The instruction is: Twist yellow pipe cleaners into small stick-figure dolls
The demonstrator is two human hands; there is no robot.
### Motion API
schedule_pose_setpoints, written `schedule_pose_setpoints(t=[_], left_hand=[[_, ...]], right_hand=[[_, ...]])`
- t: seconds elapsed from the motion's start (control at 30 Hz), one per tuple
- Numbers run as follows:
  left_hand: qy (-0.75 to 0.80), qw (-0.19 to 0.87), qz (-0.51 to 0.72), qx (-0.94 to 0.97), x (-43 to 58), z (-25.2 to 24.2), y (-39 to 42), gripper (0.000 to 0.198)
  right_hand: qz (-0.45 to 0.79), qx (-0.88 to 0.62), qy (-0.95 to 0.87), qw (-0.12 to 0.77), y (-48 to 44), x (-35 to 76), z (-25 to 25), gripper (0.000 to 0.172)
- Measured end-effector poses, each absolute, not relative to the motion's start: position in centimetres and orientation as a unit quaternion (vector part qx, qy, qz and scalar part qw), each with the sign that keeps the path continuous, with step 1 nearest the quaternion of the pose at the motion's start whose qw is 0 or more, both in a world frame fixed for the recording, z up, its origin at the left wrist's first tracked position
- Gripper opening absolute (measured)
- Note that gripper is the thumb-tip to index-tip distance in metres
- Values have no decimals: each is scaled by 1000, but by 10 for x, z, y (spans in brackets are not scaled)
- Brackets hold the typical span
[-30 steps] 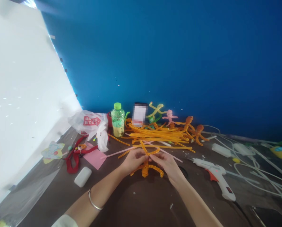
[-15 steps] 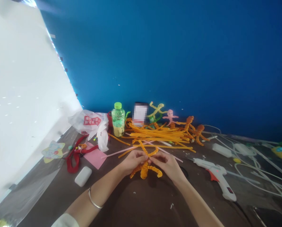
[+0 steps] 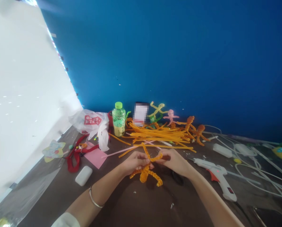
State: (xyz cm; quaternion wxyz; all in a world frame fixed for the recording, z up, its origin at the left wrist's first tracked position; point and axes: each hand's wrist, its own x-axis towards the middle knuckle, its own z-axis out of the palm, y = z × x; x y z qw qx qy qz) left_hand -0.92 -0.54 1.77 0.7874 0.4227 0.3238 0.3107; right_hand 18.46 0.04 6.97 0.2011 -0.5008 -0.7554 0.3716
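Both my hands are over the dark tabletop, gripping a twisted orange pipe-cleaner figure [image 3: 144, 175] at its middle. Its curly limbs stick out below my fingers, and one strand rises between my hands. My left hand [image 3: 135, 162] pinches the figure's body, with a metal bangle [image 3: 93, 197] on that wrist. My right hand [image 3: 174, 161] holds a strand running out to the right. Just beyond my fingers lies a loose heap of straight yellow-orange pipe cleaners [image 3: 159, 137], and a pale pink strip [image 3: 118, 151] lies to the left.
Finished pipe-cleaner figures [image 3: 199, 134] stand by a blue wall [image 3: 178, 56], beside a green-capped bottle [image 3: 118, 119]. A white glue gun [image 3: 215, 173] and tangled white cables [image 3: 261, 170] lie right. A black-handled tool [image 3: 177, 178] sits under my right hand; pink paper [image 3: 95, 157] and red ribbon [image 3: 74, 156] lie left.
My right hand has moved to the right, drawing its strand out sideways. The figure's limbs have shifted slightly, and the black handle beneath that hand shows more.
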Motion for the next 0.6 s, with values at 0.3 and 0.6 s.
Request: schedule_pose_setpoints(t=[0.3,0.6], left_hand=[[327,765,251,495,-9,25,-11,32],[397,717,240,520,-1,22,-13,23]], right_hand=[[325,-459,-823,84,16,179,94,7],[265,-478,-836,-49,27,157,118,14]])
